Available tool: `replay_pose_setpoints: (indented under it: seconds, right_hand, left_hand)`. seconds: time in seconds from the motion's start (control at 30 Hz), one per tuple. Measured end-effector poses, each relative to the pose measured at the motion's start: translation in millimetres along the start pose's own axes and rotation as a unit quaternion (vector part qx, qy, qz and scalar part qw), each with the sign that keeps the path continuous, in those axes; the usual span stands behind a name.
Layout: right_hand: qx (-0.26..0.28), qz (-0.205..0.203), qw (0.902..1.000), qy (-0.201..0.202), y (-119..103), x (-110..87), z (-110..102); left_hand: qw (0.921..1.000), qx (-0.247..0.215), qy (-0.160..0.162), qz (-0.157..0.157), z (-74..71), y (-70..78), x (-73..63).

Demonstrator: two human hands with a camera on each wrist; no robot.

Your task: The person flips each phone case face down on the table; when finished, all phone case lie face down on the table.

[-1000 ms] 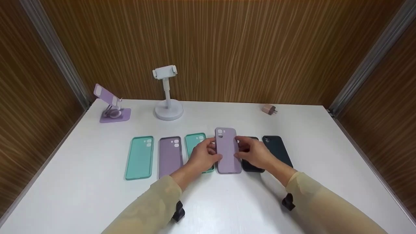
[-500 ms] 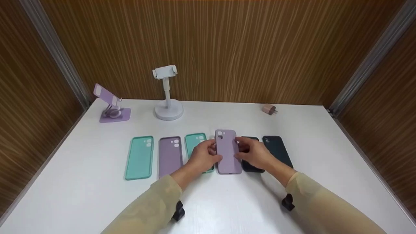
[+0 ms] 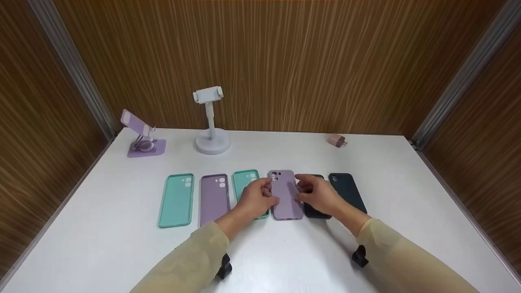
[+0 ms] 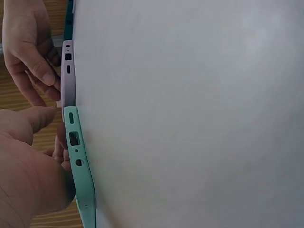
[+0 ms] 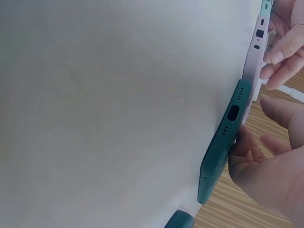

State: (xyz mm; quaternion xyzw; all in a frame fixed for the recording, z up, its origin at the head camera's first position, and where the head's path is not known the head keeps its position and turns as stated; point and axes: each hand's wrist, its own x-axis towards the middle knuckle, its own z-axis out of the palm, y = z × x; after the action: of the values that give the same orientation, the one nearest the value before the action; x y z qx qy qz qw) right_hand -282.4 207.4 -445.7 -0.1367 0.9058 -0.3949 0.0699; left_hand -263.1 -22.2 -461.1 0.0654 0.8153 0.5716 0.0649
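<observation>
In the head view a lilac phone case [image 3: 286, 199] lies back up on the white table, in a row with other cases. My left hand [image 3: 255, 198] is at its left side, the thumb over that edge. My right hand [image 3: 321, 195] is at its right side, with a slim gap between fingertips and case. In the left wrist view, my left thumb [image 4: 40, 116] stands apart from the lilac case [image 4: 68, 78]. Partly under my left hand is a mint green case [image 3: 243, 183]; a dark case [image 3: 315, 211] is partly under my right hand.
Farther left lie a purple case [image 3: 214, 197] and another mint green case [image 3: 176, 201]. A dark teal case [image 3: 348, 191] ends the row at right. Behind stand a purple folding phone stand [image 3: 142, 138], a white phone stand [image 3: 212, 140] and a pink charger plug [image 3: 337, 140].
The lilac case, tilted up at its far end between both hands a second ago, has come down flat on the table. The right fingers have come off its edge. The head view has tipped slightly.
</observation>
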Motion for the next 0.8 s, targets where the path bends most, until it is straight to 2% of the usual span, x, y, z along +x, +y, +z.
replay_pose_setpoints:
  seconds: [0.17,0.3,0.37,0.6,0.8]
  right_hand:
    - [0.016,0.003,0.9999,0.004,-5.2,-4.6,-0.1]
    - [0.029,0.0,0.9995,0.013,-14.2,-7.8,0.4]
    - [0.035,-0.002,0.9993,0.012,-19.5,-8.5,3.5]
    - [0.046,-0.012,0.9988,0.006,-40.0,-7.6,19.0]
    - [0.055,-0.023,0.9982,0.004,-55.6,0.3,35.4]
  left_hand:
    - [0.9997,-0.02,0.001,0.014,-6.6,10.2,-4.9]
    - [0.9988,-0.021,0.01,0.044,-19.8,20.8,-7.3]
    - [0.9985,-0.012,0.019,0.049,-28.4,22.3,-9.1]
    - [0.9982,0.024,0.043,0.035,-61.3,13.9,-15.3]
    - [0.9965,0.056,0.053,0.034,-85.5,-2.2,-19.6]
